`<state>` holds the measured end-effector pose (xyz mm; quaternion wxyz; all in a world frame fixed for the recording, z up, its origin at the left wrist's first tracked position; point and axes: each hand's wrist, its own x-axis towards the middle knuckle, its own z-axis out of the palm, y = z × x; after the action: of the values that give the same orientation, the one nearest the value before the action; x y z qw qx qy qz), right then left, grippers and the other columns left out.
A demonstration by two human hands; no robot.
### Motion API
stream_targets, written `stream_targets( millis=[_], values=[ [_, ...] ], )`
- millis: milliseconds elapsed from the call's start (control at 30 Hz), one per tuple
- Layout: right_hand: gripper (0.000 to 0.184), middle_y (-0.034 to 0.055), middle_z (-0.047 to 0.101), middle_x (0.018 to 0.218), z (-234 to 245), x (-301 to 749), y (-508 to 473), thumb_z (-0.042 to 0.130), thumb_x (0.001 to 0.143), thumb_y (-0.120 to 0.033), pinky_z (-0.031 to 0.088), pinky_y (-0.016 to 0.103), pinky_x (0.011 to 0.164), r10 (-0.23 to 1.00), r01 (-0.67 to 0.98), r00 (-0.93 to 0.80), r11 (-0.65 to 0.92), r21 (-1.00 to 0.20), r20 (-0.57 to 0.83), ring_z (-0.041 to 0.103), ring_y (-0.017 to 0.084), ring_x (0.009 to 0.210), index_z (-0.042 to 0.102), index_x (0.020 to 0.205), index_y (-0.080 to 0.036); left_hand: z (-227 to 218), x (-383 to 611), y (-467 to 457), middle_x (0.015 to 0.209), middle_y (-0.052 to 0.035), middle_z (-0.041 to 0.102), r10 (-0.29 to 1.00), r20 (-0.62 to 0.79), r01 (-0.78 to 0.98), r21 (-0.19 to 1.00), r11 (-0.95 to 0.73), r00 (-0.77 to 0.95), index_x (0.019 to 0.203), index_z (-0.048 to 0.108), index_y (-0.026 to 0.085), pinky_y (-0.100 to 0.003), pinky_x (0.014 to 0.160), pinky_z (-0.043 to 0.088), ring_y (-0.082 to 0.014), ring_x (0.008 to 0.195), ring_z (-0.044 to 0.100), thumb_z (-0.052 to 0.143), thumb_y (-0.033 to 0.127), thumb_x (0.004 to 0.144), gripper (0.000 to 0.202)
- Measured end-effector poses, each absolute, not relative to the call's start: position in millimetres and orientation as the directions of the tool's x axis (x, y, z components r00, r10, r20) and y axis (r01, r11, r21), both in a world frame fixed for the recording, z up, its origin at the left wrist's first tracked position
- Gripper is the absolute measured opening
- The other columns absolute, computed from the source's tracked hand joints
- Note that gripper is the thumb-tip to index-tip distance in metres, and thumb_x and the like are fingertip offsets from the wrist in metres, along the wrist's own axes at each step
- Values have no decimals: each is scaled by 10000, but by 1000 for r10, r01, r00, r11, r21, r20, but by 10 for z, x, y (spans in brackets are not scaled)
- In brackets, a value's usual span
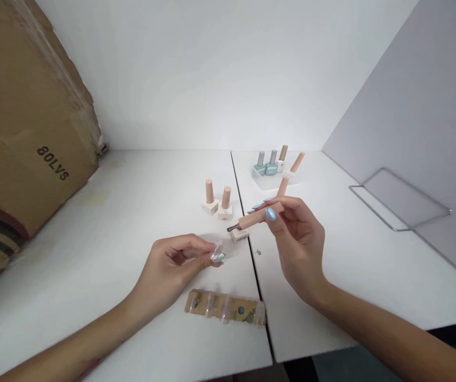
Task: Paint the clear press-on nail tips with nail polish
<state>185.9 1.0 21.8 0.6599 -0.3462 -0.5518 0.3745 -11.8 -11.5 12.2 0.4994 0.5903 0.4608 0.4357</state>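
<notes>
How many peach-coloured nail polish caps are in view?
5, perhaps more hidden: two caps on bottles left of the table seam, one tilted by the tray, one behind the right hand, one held in that hand.

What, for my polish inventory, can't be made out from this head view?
In the head view:
The clear piece with a green end at the left hand: too small and blurred to identify.
The cream-based bottle: partly hidden by the right hand and its peach polish brush cap.
The teal polish bottles: labels too small to read.
The blister card: contents too small to identify.
The cardboard box: cut off by the left edge.
</notes>
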Motion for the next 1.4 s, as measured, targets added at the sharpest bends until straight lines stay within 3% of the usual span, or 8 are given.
stream_targets(
  millis=[200,433,633,867,1067,1300,1400],
  values=[
    [135,-4,712,839,193,1858,-45,680,841,-163,590,263,737,833,-224,-78,521,-824,547,693,120,799,669,958,-230,179,-111,-127,680,18,775,977,67,110,990,-91,202,689,766,232,-150,619,550,-108,640,716,738,189,782,106],
    [79,-8,705,817,228,1869,0,653,865,-163,575,221,760,862,-143,115,506,-850,494,680,99,816,660,923,-216,138,-121,-126,693,15,778,977,72,122,988,-98,199,710,772,243,-154,619,554,-111,646,721,727,179,788,111],
    [209,-13,706,847,216,1849,-62,674,828,-99,587,209,752,784,-216,-86,588,-780,615,691,92,803,671,998,-220,159,-115,-122,682,18,776,975,92,131,984,-120,203,693,769,239,-145,612,552,-108,641,721,721,160,782,128],
    [133,-16,700,836,245,1863,-2,653,852,-116,577,187,755,842,-139,134,539,-831,523,683,80,806,668,934,-219,157,-98,-115,693,23,779,978,92,127,985,-117,187,697,776,249,-138,593,552,-105,634,717,730,137,761,137],
    [229,-22,696,837,223,1844,-55,685,818,-89,593,206,754,776,-189,-76,606,-773,627,687,86,795,666,999,-228,155,-104,-126,700,27,777,975,129,169,972,-160,180,688,775,252,-148,631,562,-114,677,718,731,155,766,132],
    [125,-23,700,783,250,1859,-10,655,855,-120,583,202,738,834,-112,130,550,-828,536,685,83,771,651,930,-219,128,-108,-119,727,22,783,974,157,199,962,-188,163,701,774,257,-169,632,572,-123,681,718,735,154,758,124],
    [179,-16,695,817,246,1853,-23,690,820,-111,592,209,721,784,-133,34,619,-774,620,684,89,774,662,961,-218,117,-112,-125,733,17,783,969,178,215,953,-213,171,720,776,255,-192,649,579,-134,688,717,735,171,764,104]
  ],
)
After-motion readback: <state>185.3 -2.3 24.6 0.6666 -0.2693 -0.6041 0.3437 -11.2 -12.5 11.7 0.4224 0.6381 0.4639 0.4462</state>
